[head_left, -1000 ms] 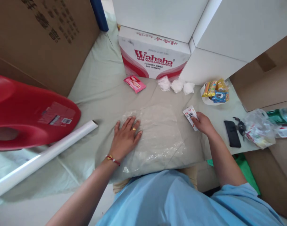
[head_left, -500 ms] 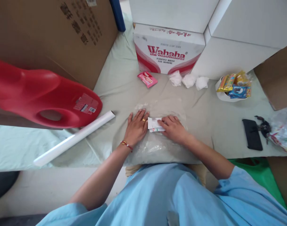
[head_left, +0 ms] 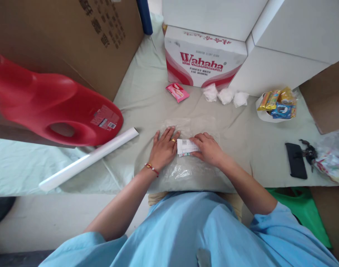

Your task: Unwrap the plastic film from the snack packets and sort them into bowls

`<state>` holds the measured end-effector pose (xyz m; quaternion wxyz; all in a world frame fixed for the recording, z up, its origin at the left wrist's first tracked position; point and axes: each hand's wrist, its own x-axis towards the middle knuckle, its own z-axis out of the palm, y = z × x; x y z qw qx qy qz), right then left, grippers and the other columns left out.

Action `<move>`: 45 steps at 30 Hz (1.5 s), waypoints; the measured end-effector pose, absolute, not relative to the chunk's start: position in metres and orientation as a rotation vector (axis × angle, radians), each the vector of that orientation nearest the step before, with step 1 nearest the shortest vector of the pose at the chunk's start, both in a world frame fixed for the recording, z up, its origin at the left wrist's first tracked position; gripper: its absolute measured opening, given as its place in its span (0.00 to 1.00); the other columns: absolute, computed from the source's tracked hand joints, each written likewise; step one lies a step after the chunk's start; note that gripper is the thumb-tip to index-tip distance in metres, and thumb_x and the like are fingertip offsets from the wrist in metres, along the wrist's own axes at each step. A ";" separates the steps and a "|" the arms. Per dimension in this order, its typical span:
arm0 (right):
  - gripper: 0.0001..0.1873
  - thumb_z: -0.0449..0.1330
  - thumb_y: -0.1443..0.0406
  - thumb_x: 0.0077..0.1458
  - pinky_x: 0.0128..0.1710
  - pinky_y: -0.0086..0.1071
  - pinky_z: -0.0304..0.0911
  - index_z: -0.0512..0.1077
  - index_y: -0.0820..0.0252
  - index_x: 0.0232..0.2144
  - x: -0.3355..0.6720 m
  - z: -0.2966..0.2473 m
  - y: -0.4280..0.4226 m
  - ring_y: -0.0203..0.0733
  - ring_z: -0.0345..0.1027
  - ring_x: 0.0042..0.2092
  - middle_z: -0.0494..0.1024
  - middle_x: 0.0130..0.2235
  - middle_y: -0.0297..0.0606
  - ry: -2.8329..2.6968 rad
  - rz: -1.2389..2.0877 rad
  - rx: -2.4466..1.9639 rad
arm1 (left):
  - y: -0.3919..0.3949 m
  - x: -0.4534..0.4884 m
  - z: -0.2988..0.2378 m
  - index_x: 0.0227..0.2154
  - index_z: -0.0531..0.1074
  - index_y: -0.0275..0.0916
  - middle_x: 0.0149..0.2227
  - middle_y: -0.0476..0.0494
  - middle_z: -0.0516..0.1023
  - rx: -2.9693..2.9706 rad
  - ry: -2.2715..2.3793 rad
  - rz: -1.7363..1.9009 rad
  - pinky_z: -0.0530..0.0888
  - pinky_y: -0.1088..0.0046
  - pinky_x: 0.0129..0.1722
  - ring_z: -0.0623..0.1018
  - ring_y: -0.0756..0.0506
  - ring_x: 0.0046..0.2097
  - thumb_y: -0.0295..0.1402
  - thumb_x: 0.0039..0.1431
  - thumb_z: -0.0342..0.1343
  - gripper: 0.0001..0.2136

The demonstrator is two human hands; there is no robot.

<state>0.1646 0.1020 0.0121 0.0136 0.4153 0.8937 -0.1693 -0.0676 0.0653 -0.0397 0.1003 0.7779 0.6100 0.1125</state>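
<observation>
On a worktop [head_left: 147, 104] draped in pale green cloth, a person's left hand [head_left: 163, 151] lies palm down on a clear plastic sheet [head_left: 180, 172], its fingers apart. The right hand [head_left: 209, 150] has its grip clamped, thumb against fingers, on a small white packet [head_left: 183, 147] with a barcode, held over the sheet just beside the left hand. Farther back, a pink packet [head_left: 177, 92] and three white bundles [head_left: 225, 96] lie before a red-and-white carton [head_left: 204, 61]. To the right are a white tub [head_left: 264, 114] of wrapped packets and a black phone [head_left: 296, 160]; to the left, a white roll [head_left: 91, 159] beside a large red jug [head_left: 59, 104].
</observation>
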 end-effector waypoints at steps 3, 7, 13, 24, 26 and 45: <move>0.31 0.69 0.62 0.62 0.59 0.48 0.67 0.69 0.59 0.64 0.164 0.014 0.095 0.56 0.65 0.60 0.71 0.62 0.52 2.753 -0.513 1.302 | 0.064 -0.066 -0.038 0.71 0.64 0.45 0.76 0.39 0.58 2.284 1.793 0.361 0.48 0.40 0.75 0.57 0.38 0.77 0.37 0.76 0.38 0.25; 0.31 0.68 0.62 0.63 0.52 0.43 0.71 0.66 0.54 0.66 0.165 0.013 0.093 0.53 0.70 0.58 0.69 0.64 0.48 2.667 -0.553 1.350 | 0.062 -0.064 -0.036 0.72 0.63 0.48 0.77 0.39 0.57 2.245 1.834 0.378 0.43 0.35 0.75 0.57 0.37 0.77 0.39 0.76 0.38 0.25; 0.32 0.68 0.63 0.62 0.51 0.43 0.72 0.66 0.55 0.66 0.165 0.014 0.091 0.53 0.72 0.57 0.69 0.62 0.50 2.624 -0.494 1.400 | 0.062 -0.064 -0.035 0.74 0.58 0.46 0.77 0.38 0.54 2.217 1.858 0.344 0.42 0.34 0.74 0.57 0.37 0.77 0.41 0.75 0.39 0.27; 0.31 0.68 0.61 0.62 0.50 0.39 0.71 0.67 0.55 0.65 0.169 0.023 0.102 0.50 0.75 0.56 0.71 0.64 0.48 2.587 -0.550 1.289 | 0.056 -0.087 -0.036 0.75 0.56 0.47 0.78 0.38 0.53 2.170 1.941 0.331 0.38 0.29 0.72 0.55 0.34 0.78 0.46 0.76 0.37 0.28; 0.30 0.68 0.60 0.62 0.47 0.39 0.71 0.67 0.57 0.64 0.172 0.024 0.102 0.51 0.77 0.52 0.73 0.62 0.49 2.548 -0.519 1.324 | 0.053 -0.095 -0.036 0.75 0.56 0.47 0.77 0.37 0.54 2.171 1.939 0.345 0.37 0.27 0.72 0.55 0.33 0.78 0.46 0.76 0.38 0.28; 0.25 0.68 0.60 0.61 0.45 0.38 0.70 0.72 0.58 0.58 0.145 0.044 0.124 0.52 0.77 0.52 0.75 0.59 0.48 2.657 -0.426 1.055 | 0.051 -0.098 -0.038 0.75 0.56 0.47 0.78 0.37 0.52 2.233 1.943 0.267 0.43 0.28 0.72 0.55 0.33 0.78 0.47 0.76 0.38 0.29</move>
